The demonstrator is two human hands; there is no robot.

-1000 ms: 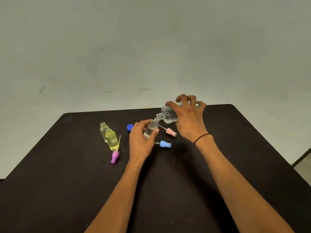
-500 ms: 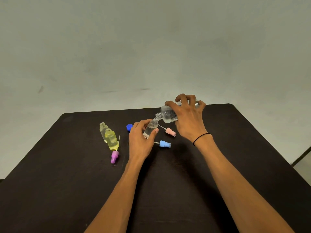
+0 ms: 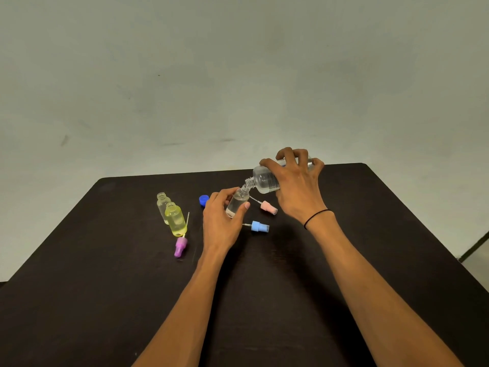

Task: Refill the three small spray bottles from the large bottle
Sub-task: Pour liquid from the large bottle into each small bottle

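Observation:
My right hand [image 3: 296,189] grips the large clear bottle [image 3: 263,179], tipped on its side with its open neck against the mouth of a small clear spray bottle [image 3: 237,203]. My left hand [image 3: 221,218] holds that small bottle, leaning it toward the large one. Two other small bottles stand uncapped at the left: a yellow one [image 3: 176,219] in front and a clear one [image 3: 162,205] behind it. Much of the large bottle is hidden under my fingers.
On the black table [image 3: 105,287] lie a purple spray cap [image 3: 180,246], a light blue spray cap [image 3: 259,226], a pink spray cap [image 3: 268,207] and a dark blue screw cap [image 3: 203,200]. A pale wall rises behind the table's far edge.
Both hands keep their hold; the large bottle stays tipped at the small bottle's mouth. No clear movement otherwise.

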